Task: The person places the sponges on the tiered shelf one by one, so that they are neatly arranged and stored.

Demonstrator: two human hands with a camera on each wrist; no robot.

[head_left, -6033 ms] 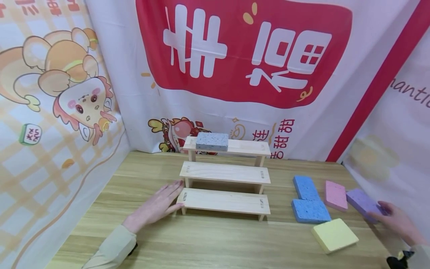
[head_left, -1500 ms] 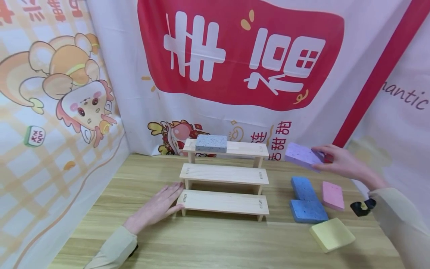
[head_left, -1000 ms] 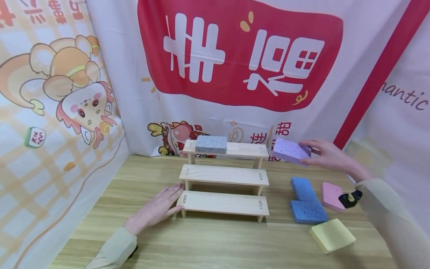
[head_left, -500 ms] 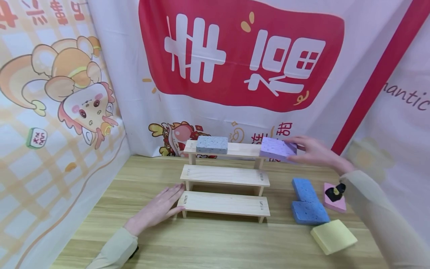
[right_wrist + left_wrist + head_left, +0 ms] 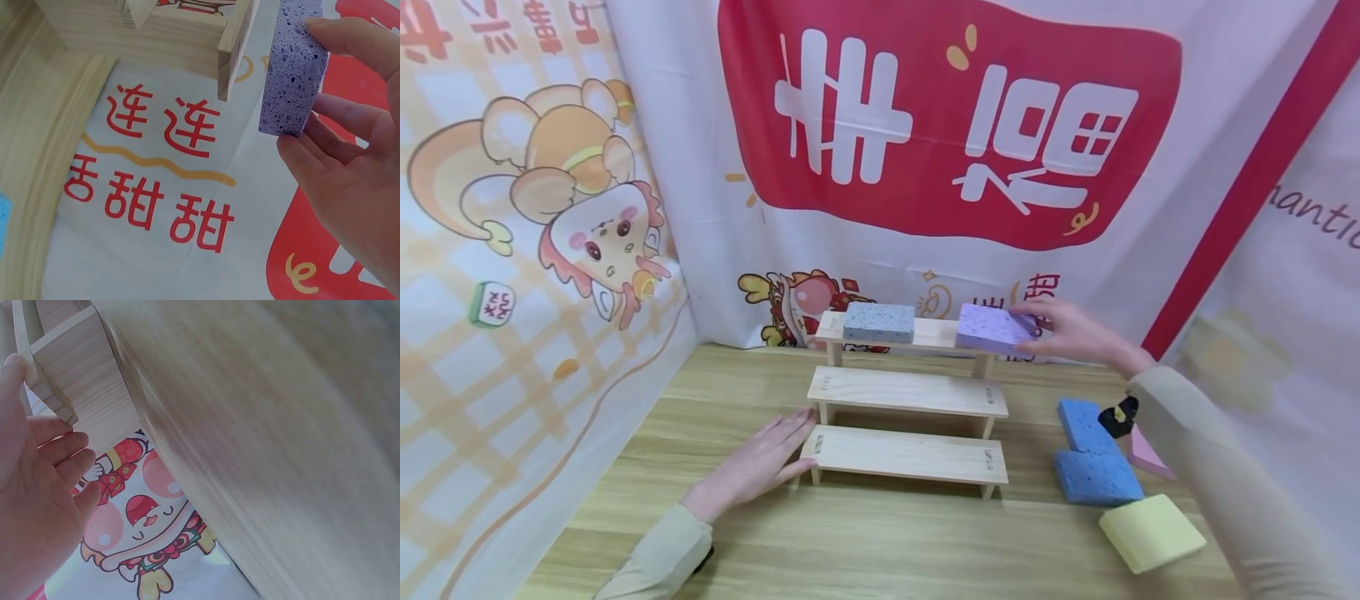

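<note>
My right hand (image 5: 1063, 332) pinches a purple sponge (image 5: 988, 327) by its right end, over the right part of the top step of a three-step wooden stand (image 5: 910, 390). In the right wrist view, a narrow gap shows between the speckled sponge (image 5: 292, 69) and the board's edge (image 5: 228, 69); thumb and fingers hold its opposite sides. A grey-blue sponge (image 5: 878, 322) lies on the left part of that top step. My left hand (image 5: 752, 467) has its fingers extended along the stand's left end, fingertips right at the lower steps.
On the wooden table (image 5: 880, 542), right of the stand, lie two blue sponges (image 5: 1097, 479) touching each other, a pink sponge (image 5: 1146, 454) partly hidden by the right sleeve, and a yellow sponge (image 5: 1152, 533). Printed cloth walls (image 5: 677, 167) enclose the back and sides.
My right hand took the purple sponge up from the table's right side and carried it left over the top step. The left hand has stayed at the stand's left end.
</note>
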